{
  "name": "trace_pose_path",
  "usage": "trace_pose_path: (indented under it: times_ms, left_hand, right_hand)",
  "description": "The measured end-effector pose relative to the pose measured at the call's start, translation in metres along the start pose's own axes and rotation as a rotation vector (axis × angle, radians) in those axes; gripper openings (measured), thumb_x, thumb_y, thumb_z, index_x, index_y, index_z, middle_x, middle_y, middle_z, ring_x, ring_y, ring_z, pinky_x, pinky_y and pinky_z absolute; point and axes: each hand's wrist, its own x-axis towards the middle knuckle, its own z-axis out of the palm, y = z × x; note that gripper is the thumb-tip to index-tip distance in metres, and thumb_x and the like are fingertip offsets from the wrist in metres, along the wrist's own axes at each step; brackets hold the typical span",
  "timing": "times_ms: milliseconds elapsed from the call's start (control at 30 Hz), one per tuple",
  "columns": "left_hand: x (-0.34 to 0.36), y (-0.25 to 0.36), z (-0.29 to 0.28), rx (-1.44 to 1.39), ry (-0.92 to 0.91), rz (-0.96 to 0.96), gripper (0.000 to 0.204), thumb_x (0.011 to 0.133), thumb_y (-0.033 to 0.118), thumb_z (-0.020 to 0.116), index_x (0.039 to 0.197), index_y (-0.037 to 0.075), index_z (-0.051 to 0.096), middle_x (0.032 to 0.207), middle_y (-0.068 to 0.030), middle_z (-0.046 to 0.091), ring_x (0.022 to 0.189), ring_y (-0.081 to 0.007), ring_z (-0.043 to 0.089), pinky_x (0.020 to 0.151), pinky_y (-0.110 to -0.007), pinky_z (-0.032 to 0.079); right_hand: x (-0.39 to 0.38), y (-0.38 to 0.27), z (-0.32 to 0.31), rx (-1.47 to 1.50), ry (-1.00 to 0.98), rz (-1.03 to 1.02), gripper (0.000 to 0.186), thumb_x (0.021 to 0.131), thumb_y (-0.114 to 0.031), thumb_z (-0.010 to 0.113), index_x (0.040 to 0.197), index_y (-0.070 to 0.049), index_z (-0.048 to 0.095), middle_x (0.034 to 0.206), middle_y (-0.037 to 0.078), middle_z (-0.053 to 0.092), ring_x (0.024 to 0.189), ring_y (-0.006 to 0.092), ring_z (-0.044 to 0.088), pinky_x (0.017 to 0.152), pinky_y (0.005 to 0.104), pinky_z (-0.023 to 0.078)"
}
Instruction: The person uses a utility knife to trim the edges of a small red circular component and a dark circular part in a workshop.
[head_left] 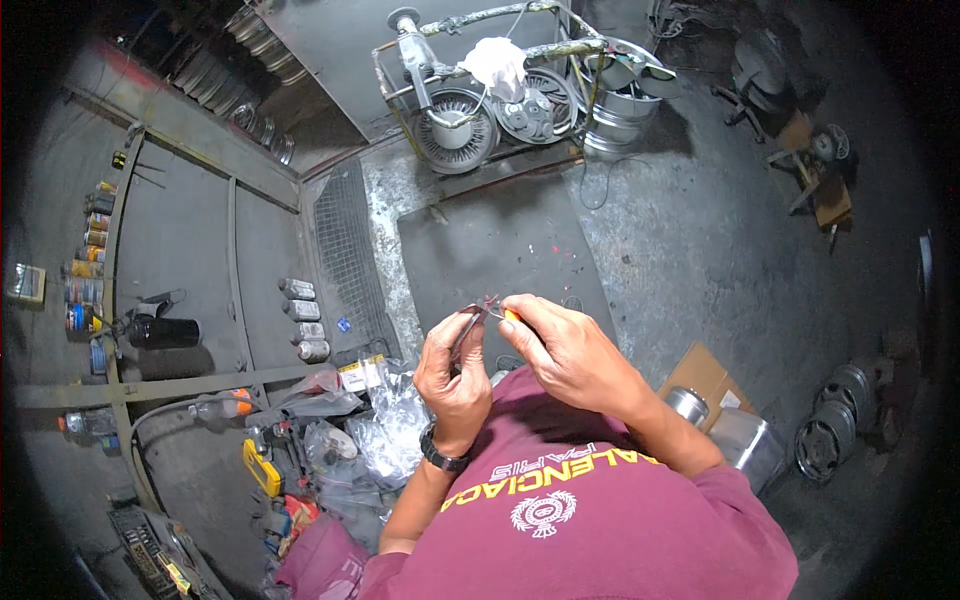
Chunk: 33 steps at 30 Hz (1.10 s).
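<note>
In front of my chest my left hand (452, 378) is closed on a thin dark strip (478, 320); its exact kind is too small to make out. Close beside it, my right hand (570, 350) grips a small tool with an orange handle (512, 315), mostly hidden by the fingers. From the handle a thin, light tip reaches left to the upper end of the strip. Something small and reddish (490, 299) shows where the tool and strip meet. A dark watch (442, 452) is on my left wrist.
A dark mat (440, 245) lies ahead on the floor. Beyond it stands a metal frame (570, 47) with wheel rims (457, 133). Cans (93, 238) and bottles (302, 308) line the left side. Plastic bags (390, 435) lie near my left arm, cardboard (700, 370) by my right.
</note>
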Motion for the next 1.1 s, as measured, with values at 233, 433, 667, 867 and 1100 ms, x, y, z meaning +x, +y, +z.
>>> trace_pose_path:
  times_ms: [233, 433, 667, 867, 1100]
  left_hand:
    - [-0.003, -0.003, 0.0, -0.13, 0.023, -0.137, 0.025, 0.105, -0.004, 0.071, 0.13, 0.0, 0.071, 0.122, -0.009, 0.075, 0.109, -0.0145, 0.072, 0.092, -0.028, 0.059]
    - [-0.002, 0.003, 0.005, -0.04, 0.016, -0.064, 0.023, 0.104, -0.003, 0.072, 0.127, -0.001, 0.072, 0.122, -0.0095, 0.075, 0.106, -0.0147, 0.071, 0.091, -0.029, 0.058]
    - [-0.008, 0.005, 0.01, -0.054, -0.045, -0.06, 0.021, 0.104, -0.003, 0.071, 0.124, 0.0, 0.073, 0.122, -0.0099, 0.075, 0.11, -0.0156, 0.07, 0.094, -0.03, 0.056]
    - [-0.011, 0.008, 0.018, -0.211, 0.039, -0.259, 0.021, 0.105, 0.003, 0.072, 0.126, 0.001, 0.07, 0.121, -0.0104, 0.075, 0.109, -0.017, 0.072, 0.094, -0.031, 0.058]
    - [0.001, 0.033, 0.057, -0.641, 0.046, -0.557, 0.03, 0.108, 0.013, 0.071, 0.134, 0.005, 0.058, 0.118, -0.0072, 0.073, 0.105, -0.0138, 0.072, 0.087, -0.029, 0.061]
  right_hand:
    - [-0.008, 0.0, 0.0, 0.041, 0.032, -0.035, 0.024, 0.11, -0.016, 0.065, 0.126, 0.002, 0.064, 0.103, 0.023, 0.07, 0.086, 0.0424, 0.07, 0.076, 0.0446, 0.055]
    - [-0.008, 0.004, 0.003, 0.011, 0.078, -0.013, 0.022, 0.111, -0.021, 0.062, 0.119, -0.001, 0.062, 0.1, 0.022, 0.067, 0.09, 0.0466, 0.069, 0.077, 0.0514, 0.054]
    - [0.0, 0.012, -0.006, 0.104, -0.033, 0.074, 0.022, 0.113, -0.023, 0.059, 0.113, -0.001, 0.061, 0.094, 0.022, 0.066, 0.087, 0.0468, 0.066, 0.075, 0.0494, 0.053]
    - [0.01, 0.032, -0.02, 0.473, -0.25, 0.336, 0.027, 0.112, -0.027, 0.064, 0.122, -0.003, 0.065, 0.097, 0.013, 0.072, 0.083, 0.0251, 0.067, 0.076, 0.0388, 0.053]
    - [0.01, 0.062, -0.052, 0.254, 0.015, 0.224, 0.038, 0.096, -0.027, 0.084, 0.12, -0.001, 0.068, 0.095, 0.005, 0.069, 0.087, 0.0122, 0.06, 0.079, 0.0335, 0.052]
